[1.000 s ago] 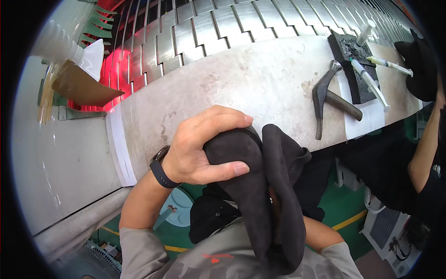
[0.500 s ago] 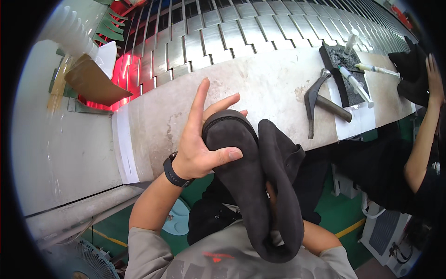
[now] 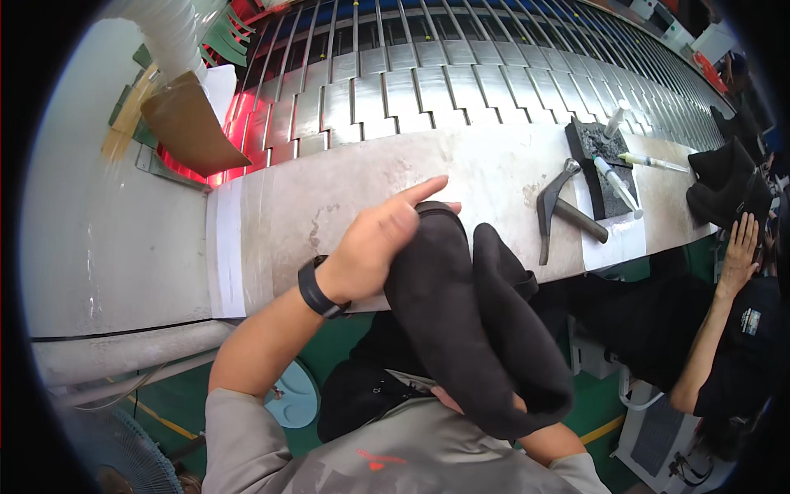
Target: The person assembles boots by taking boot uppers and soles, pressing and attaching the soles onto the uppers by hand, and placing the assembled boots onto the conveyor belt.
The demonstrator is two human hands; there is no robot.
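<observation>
Above the near edge of the pale worktable (image 3: 494,181), before the person's torso, is a dark suede-like boot (image 3: 436,296). The left hand (image 3: 370,243), thumb blurred and forefinger extended, lies partly spread against its upper end; how firmly it grips cannot be told. The right hand (image 3: 447,401) shows only in part, beneath the lower end, its closure hidden. Rightward on the table: a hammer (image 3: 546,216) and a black foam block (image 3: 605,142) bearing a syringe (image 3: 615,188).
</observation>
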